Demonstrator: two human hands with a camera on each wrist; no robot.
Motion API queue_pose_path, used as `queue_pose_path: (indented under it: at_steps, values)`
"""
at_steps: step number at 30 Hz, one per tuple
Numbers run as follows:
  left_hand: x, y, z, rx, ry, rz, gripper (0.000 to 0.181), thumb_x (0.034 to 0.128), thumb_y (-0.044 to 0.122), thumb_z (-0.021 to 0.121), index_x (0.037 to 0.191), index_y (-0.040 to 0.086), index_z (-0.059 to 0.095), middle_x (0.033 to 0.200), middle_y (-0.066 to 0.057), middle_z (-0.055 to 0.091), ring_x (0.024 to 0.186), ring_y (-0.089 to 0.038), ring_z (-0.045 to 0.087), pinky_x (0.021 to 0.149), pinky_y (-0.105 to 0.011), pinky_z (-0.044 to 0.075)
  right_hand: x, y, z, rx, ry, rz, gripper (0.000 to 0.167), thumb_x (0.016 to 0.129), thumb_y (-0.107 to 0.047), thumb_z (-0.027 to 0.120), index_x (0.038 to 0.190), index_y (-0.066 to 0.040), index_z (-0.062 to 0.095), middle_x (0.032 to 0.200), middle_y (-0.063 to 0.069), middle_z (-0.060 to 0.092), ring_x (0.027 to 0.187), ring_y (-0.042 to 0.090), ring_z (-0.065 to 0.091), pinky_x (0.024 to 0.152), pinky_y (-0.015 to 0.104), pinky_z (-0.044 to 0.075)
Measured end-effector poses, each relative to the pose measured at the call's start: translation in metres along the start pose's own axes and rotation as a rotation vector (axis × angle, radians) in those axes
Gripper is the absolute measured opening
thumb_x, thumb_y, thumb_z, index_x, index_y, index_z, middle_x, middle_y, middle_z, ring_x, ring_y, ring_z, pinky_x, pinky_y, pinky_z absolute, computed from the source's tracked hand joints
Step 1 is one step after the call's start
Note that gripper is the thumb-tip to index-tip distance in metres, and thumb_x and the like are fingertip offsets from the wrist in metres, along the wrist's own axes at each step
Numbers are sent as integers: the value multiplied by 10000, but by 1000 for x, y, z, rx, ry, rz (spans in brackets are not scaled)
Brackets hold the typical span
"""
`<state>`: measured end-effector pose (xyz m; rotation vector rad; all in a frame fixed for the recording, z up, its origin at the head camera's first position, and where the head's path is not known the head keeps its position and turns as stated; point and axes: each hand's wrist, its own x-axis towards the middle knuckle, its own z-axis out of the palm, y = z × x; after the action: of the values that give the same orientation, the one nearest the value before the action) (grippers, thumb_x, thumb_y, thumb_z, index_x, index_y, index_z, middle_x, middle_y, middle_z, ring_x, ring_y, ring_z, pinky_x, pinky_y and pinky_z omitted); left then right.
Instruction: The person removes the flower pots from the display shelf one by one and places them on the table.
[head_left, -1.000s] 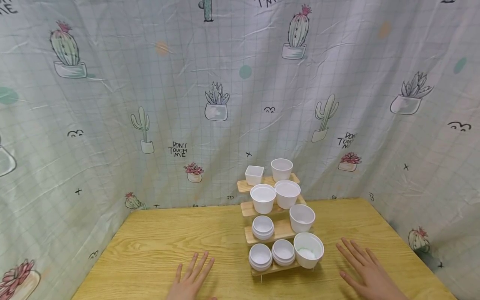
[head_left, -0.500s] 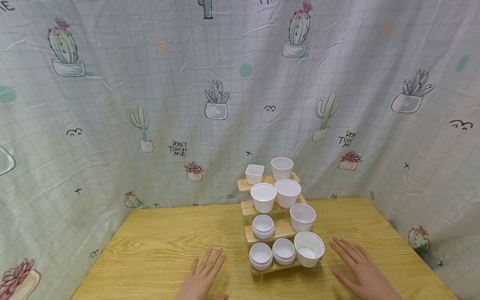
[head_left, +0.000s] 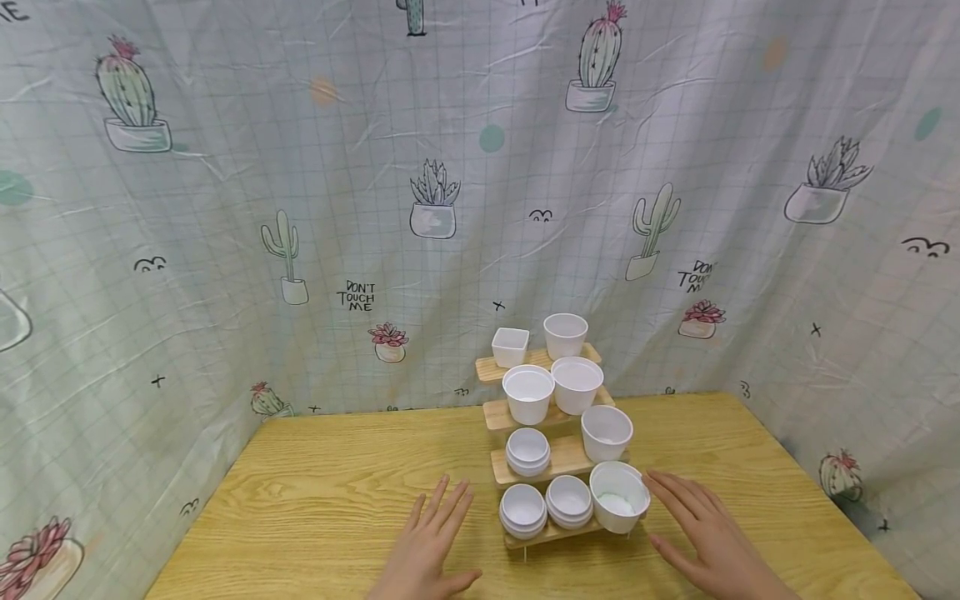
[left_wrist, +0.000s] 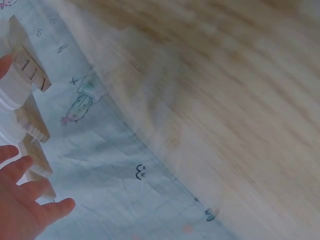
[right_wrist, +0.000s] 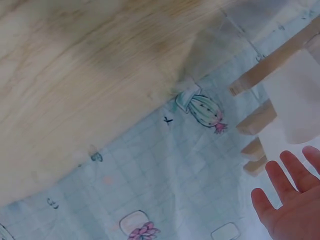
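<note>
Four-tier pale-wood stand (head_left: 566,454), loaded.
Head view: on the yellow wood-grain table (head_left: 337,492), climbing from 6 toward 12 o'clock, planks lengthwise about 9 to 3; upright white plastic-looking pots (head_left: 528,398) on every tier, mouths up. Pale cactus-print curtain (head_left: 337,167) behind at 12. Left hand (head_left: 424,550) at the stand's 8 o'clock, apart, fingers straight, holding nothing; right hand (head_left: 707,537) at 4, likewise outstretched, fingertips just beside the large round bottom-tier pot (head_left: 616,523), contact unclear. Left wrist view: plank ends at 10, fingers splayed. Right wrist view: plank ends at 2, above spread fingers.
</note>
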<state>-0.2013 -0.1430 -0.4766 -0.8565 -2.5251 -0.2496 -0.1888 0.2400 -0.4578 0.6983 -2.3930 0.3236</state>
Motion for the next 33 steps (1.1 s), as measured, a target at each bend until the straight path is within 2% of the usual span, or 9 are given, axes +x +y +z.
queue_pose_path:
  at_steps: [4,5,8,11,14,18,24,29,33]
  values:
    - [7,3,3,26,17,24,1021,622,561,704,1418,120,239,1453,-60,306,1300,-344,306,948,-568,361,4,-3,-1,6,23,-24,738,678,-328,744,1323,-141,437,1290,0,490,1101,137,426,989,110,101]
    - [8,3,4,31,19,27,1024,622,567,701,1419,121,237,1457,-55,299,1301,-342,307,1006,-541,313,5,-3,-1,7,27,-31,739,677,-330,744,1322,-138,438,1295,-5,486,1107,142,427,993,115,103]
    - [12,5,7,48,31,41,1043,617,584,695,1423,118,223,1461,-53,289,1305,-340,304,1137,-424,26,7,-4,-1,11,29,-42,750,672,-332,747,1325,-139,433,1307,-4,479,1133,142,414,1005,115,90]
    - [16,6,9,31,30,41,1055,616,583,696,1427,118,206,1471,-55,267,1324,-334,272,1095,-294,-176,9,-4,-1,17,29,-49,765,657,-321,753,1327,-141,430,1307,17,482,1158,131,396,1016,106,73]
    - [20,9,10,31,23,37,1061,611,595,691,1425,113,210,1481,-53,241,1342,-322,238,1128,-455,27,11,-4,0,15,33,-62,768,651,-323,751,1325,-138,434,1309,31,483,1170,131,392,1034,117,63]
    - [27,12,12,9,-1,20,1079,595,595,701,1424,108,211,1493,-49,205,1350,-334,208,995,-595,278,14,-7,1,4,30,-77,755,662,-353,739,1321,-140,438,1315,27,472,1164,144,402,1015,210,134]
    - [35,15,17,16,-21,1,1120,571,608,706,1434,129,177,1494,-64,200,1356,-354,169,985,-633,258,18,-13,2,15,1,-94,733,689,-388,716,1319,-135,439,1329,48,456,1160,173,400,948,322,203]
    - [38,16,21,7,-38,-17,1114,579,627,691,1433,129,177,1490,-81,202,1376,-337,103,984,-645,243,22,-15,4,6,-7,-108,751,677,-403,718,1324,-146,434,1358,50,434,1199,195,367,978,302,163]
    - [39,16,23,7,-51,-29,1107,582,642,678,1428,117,193,1490,-87,199,1373,-349,101,978,-648,251,25,-17,7,2,35,-151,718,695,-432,697,1307,-141,458,1343,68,452,1192,216,369,982,303,162]
